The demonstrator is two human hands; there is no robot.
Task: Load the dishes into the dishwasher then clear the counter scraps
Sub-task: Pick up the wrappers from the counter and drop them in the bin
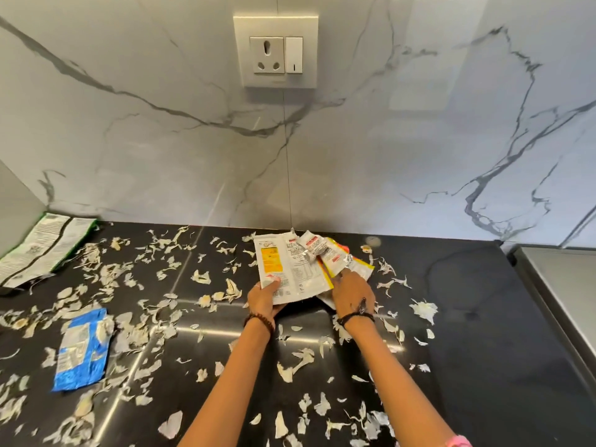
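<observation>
Several wrappers [292,269] pinched under left hand [264,300] thumb, right hand [353,296] alongside.

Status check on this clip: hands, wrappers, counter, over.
Left hand grips the white-and-yellow wrapper; right hand on more wrappers beside it. Blue wrapper and green-edged packet still on counter. Peel scraps everywhere. Over.

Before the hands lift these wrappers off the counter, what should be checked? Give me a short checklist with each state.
1. Left hand grips the white wrapper: ok.
2. Right hand holds the yellow-edged wrappers: cannot tell, fingers hidden.
3. All wrappers gathered: not ok; blue wrapper and green-edged wrapper lie apart at the left.
4. Peel scraps cleared: not ok, scattered over the black counter.
5. Bin within reach: cannot tell, none in view.
</observation>
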